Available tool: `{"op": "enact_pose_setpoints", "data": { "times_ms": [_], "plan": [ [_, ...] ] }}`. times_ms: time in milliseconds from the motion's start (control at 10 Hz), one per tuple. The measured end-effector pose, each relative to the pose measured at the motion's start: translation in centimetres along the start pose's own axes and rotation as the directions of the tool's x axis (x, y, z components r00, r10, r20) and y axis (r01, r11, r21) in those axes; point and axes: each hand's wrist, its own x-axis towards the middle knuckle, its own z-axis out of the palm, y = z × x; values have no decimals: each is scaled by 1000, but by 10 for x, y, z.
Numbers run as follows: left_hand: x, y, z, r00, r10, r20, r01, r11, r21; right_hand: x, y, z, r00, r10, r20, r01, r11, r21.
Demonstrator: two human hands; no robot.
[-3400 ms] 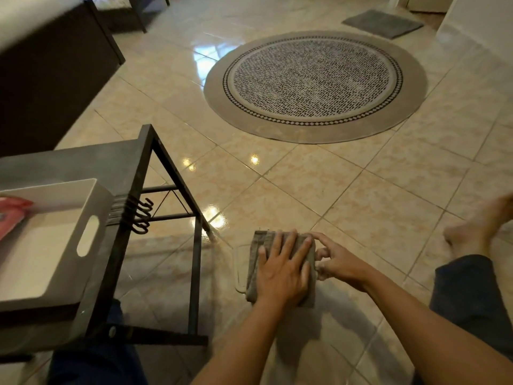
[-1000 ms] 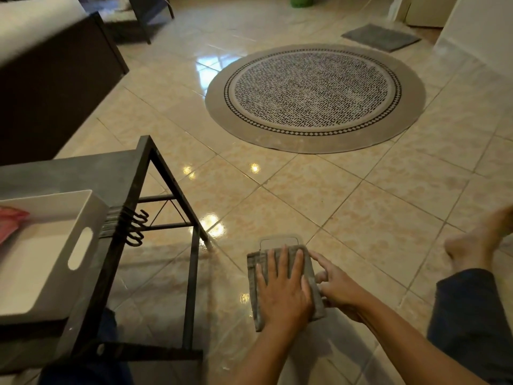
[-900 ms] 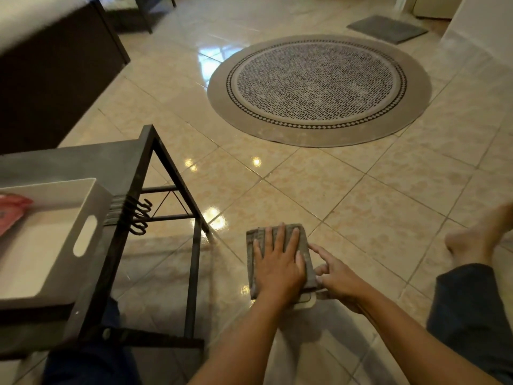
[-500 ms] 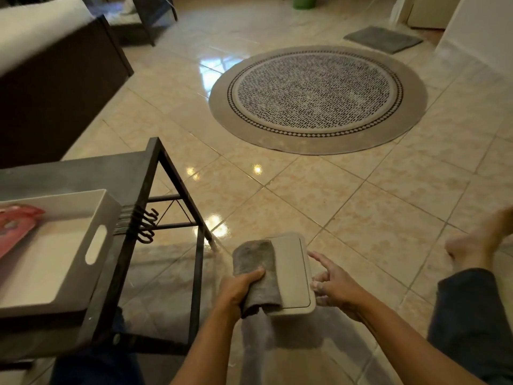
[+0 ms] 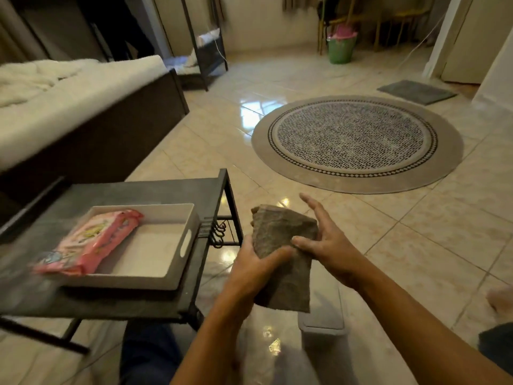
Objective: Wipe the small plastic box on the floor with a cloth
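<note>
My left hand (image 5: 256,269) grips a folded grey-brown cloth (image 5: 283,245) and holds it up in the air in front of me. My right hand (image 5: 326,240) is beside the cloth with its fingers spread, and its thumb rests on the cloth's right edge. The small plastic box (image 5: 322,326) sits on the tiled floor below the cloth. Only its grey near end shows; the hanging cloth and my right forearm hide the remainder. Neither hand touches the box.
A dark metal side table (image 5: 155,190) stands at my left and carries a white tray (image 5: 177,262) holding a pink packet (image 5: 91,243). A round patterned rug (image 5: 358,143) lies ahead, a bed (image 5: 69,90) at the left, and a green bucket (image 5: 340,50) at the far wall. My foot (image 5: 501,297) shows at the right edge.
My left hand has lifted the cloth off the box into the air. My right hand has let go of the box and come up beside the cloth. The view has tilted upward.
</note>
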Motion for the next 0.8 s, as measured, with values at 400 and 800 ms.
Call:
{"op": "enact_pose_setpoints", "data": {
  "times_ms": [400,800],
  "plan": [
    [-12,90,-218,850,269,-452,15,846,533,107,-78,180,981,-157,109,192,811,-553],
    [-10,50,-212,862,425,-276,259,99,961,98,-103,168,915,-401,46,315,638,-703]
  ]
}}
